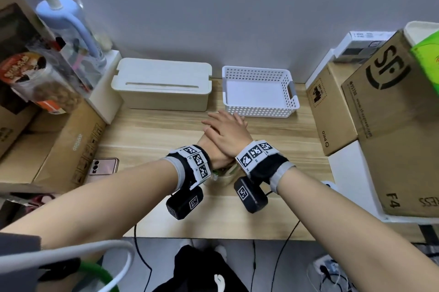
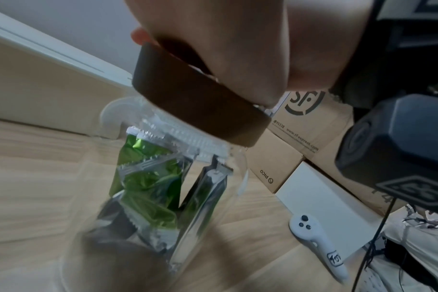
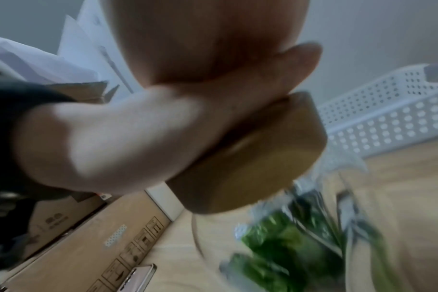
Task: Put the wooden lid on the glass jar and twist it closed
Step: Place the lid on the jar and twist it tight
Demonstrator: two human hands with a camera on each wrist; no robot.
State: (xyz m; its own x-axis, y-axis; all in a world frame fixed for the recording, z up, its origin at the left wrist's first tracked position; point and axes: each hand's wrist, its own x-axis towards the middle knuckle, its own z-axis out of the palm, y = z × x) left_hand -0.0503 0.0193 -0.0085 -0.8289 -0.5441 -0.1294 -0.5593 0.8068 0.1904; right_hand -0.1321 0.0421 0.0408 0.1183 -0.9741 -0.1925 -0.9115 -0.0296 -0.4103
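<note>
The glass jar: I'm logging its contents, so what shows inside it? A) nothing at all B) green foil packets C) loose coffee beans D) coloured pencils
B: through the clear wall of the glass jar, under the wooden lid, the left wrist view shows crinkled green foil packets with serrated edges.

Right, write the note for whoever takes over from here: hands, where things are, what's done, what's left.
Left hand: lies on top of the wooden lid, under the right hand; how its fingers lie is hidden.
Right hand: flat on top of the left, fingers straight, pressing down.
Glass jar: upright on the table, green packets inside.
Done: lid is on the jar's mouth.
Left: whether it is fully twisted shut cannot be told. Check, and twist if loose.
</note>
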